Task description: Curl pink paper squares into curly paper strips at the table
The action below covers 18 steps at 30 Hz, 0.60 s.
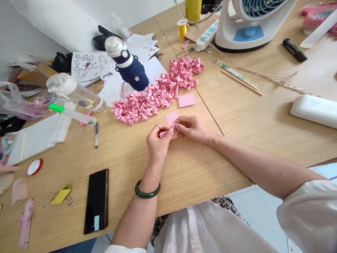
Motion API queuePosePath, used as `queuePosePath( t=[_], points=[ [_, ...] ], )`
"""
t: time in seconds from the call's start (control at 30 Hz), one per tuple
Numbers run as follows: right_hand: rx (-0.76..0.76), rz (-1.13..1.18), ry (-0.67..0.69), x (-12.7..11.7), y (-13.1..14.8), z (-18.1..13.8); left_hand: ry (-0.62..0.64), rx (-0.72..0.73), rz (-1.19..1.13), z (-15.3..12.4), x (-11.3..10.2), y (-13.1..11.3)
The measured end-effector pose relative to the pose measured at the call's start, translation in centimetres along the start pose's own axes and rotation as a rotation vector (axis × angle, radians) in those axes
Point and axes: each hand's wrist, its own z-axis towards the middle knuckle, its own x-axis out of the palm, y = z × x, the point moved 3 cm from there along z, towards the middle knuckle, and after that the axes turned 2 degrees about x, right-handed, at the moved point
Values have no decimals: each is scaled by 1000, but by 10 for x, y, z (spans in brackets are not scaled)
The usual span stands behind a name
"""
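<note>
My left hand (158, 140) and my right hand (192, 127) meet over the wooden table (237, 116), both pinching one small pink paper piece (169, 134) between fingertips. A green bangle (147, 191) circles my left wrist. Just beyond my fingers lies a flat pink paper square (172, 117), and a second pink square (186, 100) rests farther back. A long heap of curled pink paper pieces (158, 93) stretches behind them toward the back of the table.
A dark phone (97, 200) lies near the front edge at left. A navy bottle (129, 65), clear bottle (75, 93), pen (96, 134), yellow binder clip (61, 195), white fan (250, 24), wooden sticks (240, 81) and white case (314, 110) crowd the surface.
</note>
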Motion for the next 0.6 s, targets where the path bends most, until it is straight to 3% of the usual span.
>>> queuePosePath(
  t=[0.4,0.6],
  points=[
    [22,77,21,-1,0,1,32,27,53,-2,-1,-4],
    [40,110,-73,-3,-4,3,101,-13,13,0,3,-1]
  ],
)
